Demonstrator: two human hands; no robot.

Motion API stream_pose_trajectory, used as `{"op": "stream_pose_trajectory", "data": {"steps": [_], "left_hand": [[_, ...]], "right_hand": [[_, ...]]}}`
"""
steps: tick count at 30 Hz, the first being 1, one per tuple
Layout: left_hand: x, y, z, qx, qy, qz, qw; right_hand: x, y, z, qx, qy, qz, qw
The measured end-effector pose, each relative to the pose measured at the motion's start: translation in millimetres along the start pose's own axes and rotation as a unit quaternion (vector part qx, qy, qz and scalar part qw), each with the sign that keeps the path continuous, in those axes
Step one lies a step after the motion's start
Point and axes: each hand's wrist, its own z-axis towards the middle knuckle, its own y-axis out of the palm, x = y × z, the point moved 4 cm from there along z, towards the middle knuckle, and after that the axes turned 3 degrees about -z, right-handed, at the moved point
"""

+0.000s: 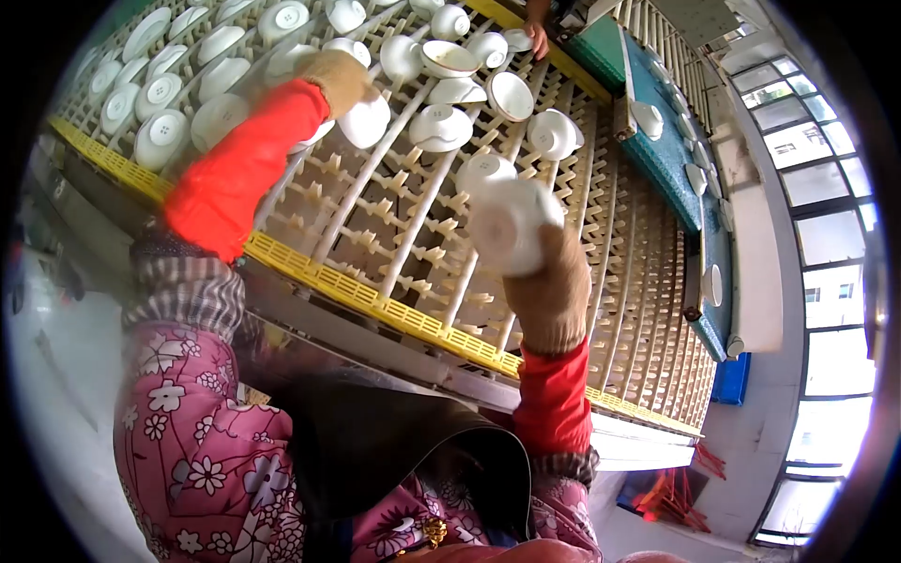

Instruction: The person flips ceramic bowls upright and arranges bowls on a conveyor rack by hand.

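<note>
My left hand (pixel 336 81), in a brown glove, reaches over the rack among white bowls. Its fingers curl at the edge of a tilted white bowl (pixel 364 122); the fingertips are partly hidden. In my right hand (pixel 554 293), also gloved, is a white bowl (pixel 514 227), blurred by motion, its round base facing me. Just behind it shows another white bowl (pixel 486 173); whether the two touch I cannot tell. Both hands are above a slatted conveyor rack (pixel 422 211) with rows of pegs.
Many white bowls, one of them a bowl (pixel 161 139) at the left, stand tilted between the pegs. A yellow edge strip (pixel 375 305) runs along the near side. Another person's hand (pixel 537 38) is at the far side. A blue-green belt (pixel 671 141) carries more bowls at the right.
</note>
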Motion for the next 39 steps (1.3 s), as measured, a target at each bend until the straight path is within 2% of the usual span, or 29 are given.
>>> {"op": "stream_pose_trajectory", "data": {"steps": [1,2,3,4,5,6,8,10,11,12,14,16,17,19,20,21,22,26,29,30,34,35,36,38,39], "left_hand": [[-9.3,4.9,-3.3,0.035,0.005,0.057,0.998],[-11.1,3.5,-11.8,0.065,-0.011,0.039,0.997],[-12.7,2.2,-20.6,0.096,-0.025,0.019,0.995],[-11.1,5.9,-32.5,0.108,-0.036,-0.045,0.992],[-8.6,3.8,-42.7,0.122,-0.049,-0.11,0.985],[-5.3,-0.6,-46.6,0.134,-0.048,-0.11,0.984],[12.0,-18.1,-50.6,0.155,-0.052,-0.111,0.98],[43.5,-27.6,-49.9,0.2,-0.03,-0.143,0.969],[59.5,-27.1,-46.8,0.209,-0.013,-0.157,0.965],[77.8,-28.9,-44.3,0.219,0.003,-0.17,0.961],[127.2,-48.6,-38.1,0.051,-0.021,-0.107,0.993],[152.9,-20.2,-11.8,0.042,-0.005,-0.082,0.996],[164.8,-8.2,1.2,0.047,0.0,-0.063,0.997],[177.0,11.0,20.6,0.067,-0.005,-0.014,0.998],[176.1,15.8,31.8,0.039,-0.042,-0.015,0.998],[176.8,21.1,43.1,0.009,-0.078,-0.017,0.997],[176.6,24.3,50.3,-0.023,-0.115,-0.02,0.993],[184.4,39.9,66.7,-0.02,-0.184,0.03,0.982],[169.7,49.2,81.0,0.015,-0.143,0.017,0.989],[163.8,39.4,77.2,-0.003,-0.109,0.022,0.994],[136.6,-5.7,45.3,0.104,-0.039,-0.045,0.993],[136.9,-34.7,25.9,0.075,-0.091,-0.043,0.992],[120.5,-34.4,14.4,0.163,-0.027,-0.048,0.985],[103.3,-34.8,-23.5,0.192,-0.001,-0.052,0.98],[107.0,-45.4,-50.8,0.168,0.018,-0.017,0.985]], "right_hand": [[6.7,7.1,15.1,0.01,-0.012,0.085,0.996],[12.3,11.7,28.1,0.019,-0.025,0.17,0.985],[24.8,3.7,39.5,0.009,-0.015,0.101,0.995],[16.6,7.1,38.0,-0.049,-0.067,-0.242,0.967],[8.4,10.7,35.3,-0.065,-0.153,-0.544,0.823],[8.7,0.2,26.1,-0.004,-0.121,-0.455,0.882],[18.3,-26.3,3.1,0.11,-0.043,-0.259,0.959],[0.5,-57.9,-21.2,0.165,-0.08,-0.331,0.926],[2.9,-86.1,-31.7,0.222,-0.125,-0.378,0.89],[-0.7,-105.6,-37.0,0.244,-0.124,-0.458,0.846],[4.9,-147.8,-40.9,0.247,-0.138,-0.638,0.716],[24.6,-172.1,-33.2,0.214,0.027,-0.632,0.744],[24.3,-165.3,-34.3,0.158,0.028,-0.637,0.754],[31.3,-169.2,-32.4,0.174,0.064,-0.607,0.772],[34.2,-170.3,-31.8,0.182,0.081,-0.593,0.78],[32.5,-164.3,-33.9,0.181,0.003,-0.623,0.761],[31.6,-164.5,-33.3,0.174,0.006,-0.627,0.759],[32.3,-165.8,-33.9,0.151,0.003,-0.637,0.756],[35.0,-171.9,-36.3,0.151,0.0,-0.639,0.754],[35.0,-172.2,-37.1,0.149,0.008,-0.634,0.759],[34.6,-173.6,-37.8,0.153,-0.005,-0.616,0.773],[43.3,-183.6,-37.9,0.174,-0.038,-0.616,0.767],[42.9,-183.0,-41.8,0.184,-0.017,-0.603,0.776],[30.7,-175.3,-49.9,0.205,0.023,-0.578,0.79],[29.3,-178.9,-53.1,0.211,0.078,-0.545,0.808]]}}
